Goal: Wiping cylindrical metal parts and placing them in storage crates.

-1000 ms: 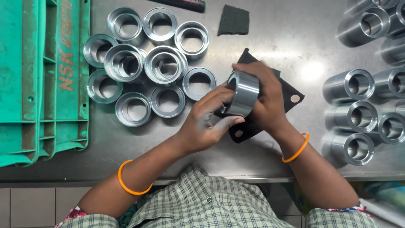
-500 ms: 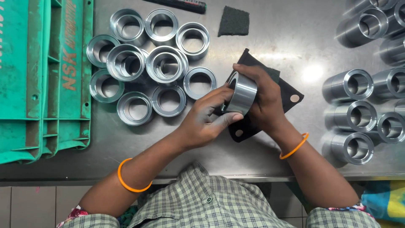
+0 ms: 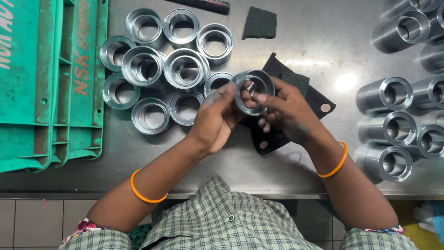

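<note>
— What has changed since a second ago?
— The metal ring (image 3: 253, 91) was held side-on then, its outer wall facing the camera. It has been turned so its open bore now faces up, and both hands have shifted a little toward the cluster of rings.

— Head view: where does it sit against the hands?
— Between them, lifted off the bench. The left hand (image 3: 213, 121) clamps its left rim with thumb and fingers; the right hand (image 3: 286, 113) grips the right rim, with one fingertip (image 3: 260, 98) reaching into the bore. Both hands are closed on it, nearly touching each other.

— And beneath?
— A black cloth (image 3: 319, 99) lies under the right hand, with a dark green pad (image 3: 296, 81) on it. Just to the left stands a group of finished rings (image 3: 185, 69), bores up, packed close together.

— The surface?
— A steel bench (image 3: 286, 37), scuffed and reflecting a lamp. A second dark abrasive pad (image 3: 260, 22) lies near its far edge beside a black marker (image 3: 203, 4). Longer steel sleeves (image 3: 388, 127) lie on their sides to the right. Green plastic crates (image 3: 46, 83) are stacked at the left. Tiled floor shows below the bench edge.
</note>
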